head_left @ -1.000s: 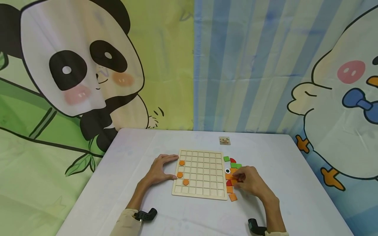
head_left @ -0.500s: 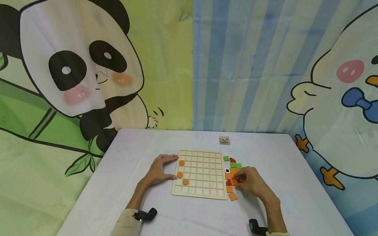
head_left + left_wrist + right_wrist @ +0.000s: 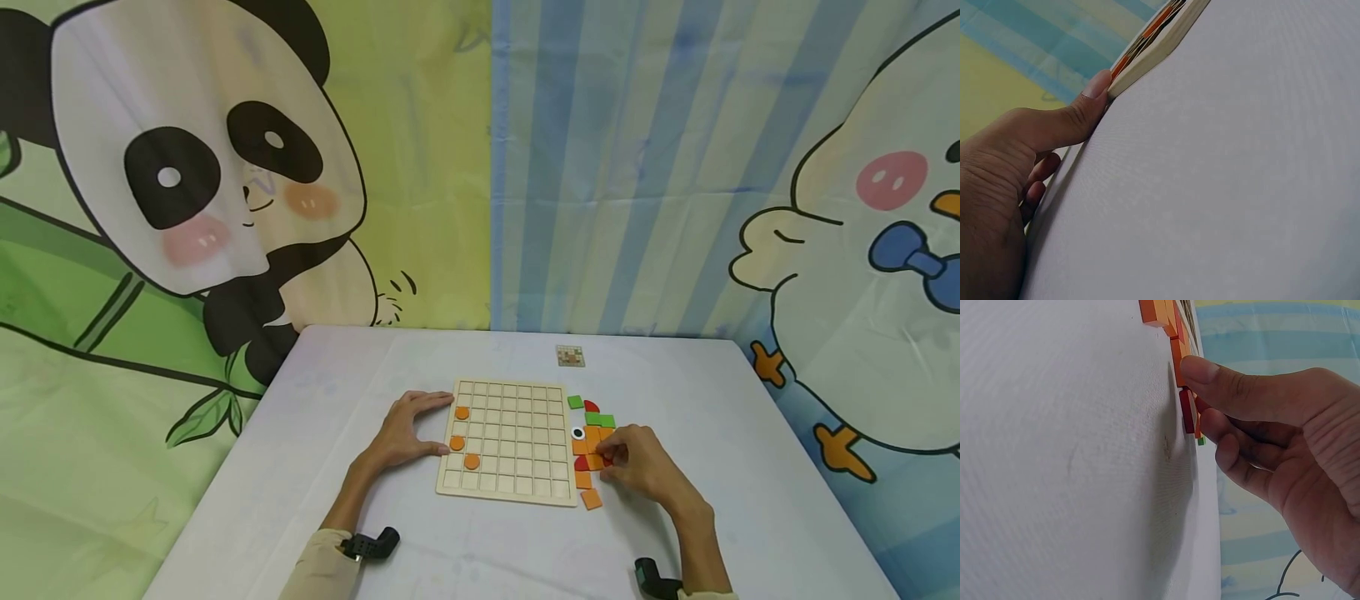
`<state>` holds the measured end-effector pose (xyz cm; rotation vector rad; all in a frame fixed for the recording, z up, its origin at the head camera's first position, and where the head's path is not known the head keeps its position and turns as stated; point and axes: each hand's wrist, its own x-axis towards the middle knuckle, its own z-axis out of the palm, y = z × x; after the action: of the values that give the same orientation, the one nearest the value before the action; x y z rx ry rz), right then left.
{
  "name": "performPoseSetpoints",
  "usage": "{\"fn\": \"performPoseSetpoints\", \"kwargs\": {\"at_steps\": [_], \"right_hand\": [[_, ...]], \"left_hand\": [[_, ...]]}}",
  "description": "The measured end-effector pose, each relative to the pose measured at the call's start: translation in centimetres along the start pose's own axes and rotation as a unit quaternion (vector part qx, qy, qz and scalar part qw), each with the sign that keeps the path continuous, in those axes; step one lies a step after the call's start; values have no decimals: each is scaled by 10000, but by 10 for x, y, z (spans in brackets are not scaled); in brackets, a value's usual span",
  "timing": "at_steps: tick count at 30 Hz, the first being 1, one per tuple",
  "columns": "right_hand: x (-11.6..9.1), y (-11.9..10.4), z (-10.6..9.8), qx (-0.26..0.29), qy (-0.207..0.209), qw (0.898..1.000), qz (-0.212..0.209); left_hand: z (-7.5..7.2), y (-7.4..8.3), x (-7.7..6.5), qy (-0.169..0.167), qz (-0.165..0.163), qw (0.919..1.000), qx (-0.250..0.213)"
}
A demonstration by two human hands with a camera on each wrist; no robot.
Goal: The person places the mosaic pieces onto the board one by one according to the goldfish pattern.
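Observation:
A pale wooden board (image 3: 517, 433) with a square grid lies flat on the table, three round orange pieces (image 3: 472, 462) in its left cells. My left hand (image 3: 405, 433) rests at the board's left edge, thumb and forefinger spread and touching it; the left wrist view shows the thumb (image 3: 1094, 90) against the corner. Beyond the right edge, my right hand (image 3: 637, 460) has bent fingers close over a cluster of orange tiles (image 3: 593, 435). Its thumb overlaps an orange tile (image 3: 1179, 359), and fingertips are beside a red piece (image 3: 1187, 411); I cannot tell whether it pinches one.
Green tiles (image 3: 600, 420), a red half-round piece (image 3: 591, 407) and a white disc with a black dot (image 3: 577, 433) lie by the board's right edge. A loose orange tile (image 3: 592, 498) is nearer me. Farther back sits a small patterned card (image 3: 571, 357), before a cartoon curtain (image 3: 600, 167).
The right fingers shift very slightly over the tiles, and a bit of a red piece shows beneath them. The left hand and the board keep their places.

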<state>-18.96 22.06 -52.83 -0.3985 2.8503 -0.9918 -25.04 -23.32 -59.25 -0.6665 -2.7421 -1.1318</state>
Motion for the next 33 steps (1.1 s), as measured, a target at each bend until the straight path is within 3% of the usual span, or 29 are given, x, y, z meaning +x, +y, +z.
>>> {"fn": "performPoseSetpoints", "kwargs": {"at_steps": [33], "right_hand": [[-1,-1,1,44,18,9998,209]], "left_hand": [[1,-2,1,-60,-66,9999,55]]}}
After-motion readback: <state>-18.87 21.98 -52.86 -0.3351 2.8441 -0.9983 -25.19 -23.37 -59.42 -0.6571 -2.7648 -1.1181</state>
